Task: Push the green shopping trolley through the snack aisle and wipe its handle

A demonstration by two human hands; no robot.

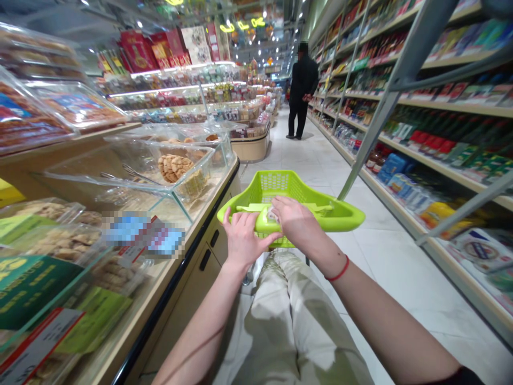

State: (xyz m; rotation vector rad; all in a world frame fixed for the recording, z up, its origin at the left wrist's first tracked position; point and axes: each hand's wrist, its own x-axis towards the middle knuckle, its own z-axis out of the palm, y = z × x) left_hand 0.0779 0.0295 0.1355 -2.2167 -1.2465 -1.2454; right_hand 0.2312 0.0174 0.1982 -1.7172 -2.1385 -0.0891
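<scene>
A bright green plastic shopping basket with perforated walls is right in front of me, above my legs. My left hand curls its fingers over the near rim and handle, with the thumb stretched along the near side. Close beside it, my right hand bends over the middle of the same handle, a red string round its wrist. A small whitish, pinkish patch shows under the right fingers; I cannot make out what it is. The two hands nearly touch. Little of the basket's inside is visible.
On the left runs a counter with clear bins of cookies and packaged snacks. Tall stocked shelves line the right, with a grey metal ladder frame before them. A person in dark clothes stands farther along the tiled aisle.
</scene>
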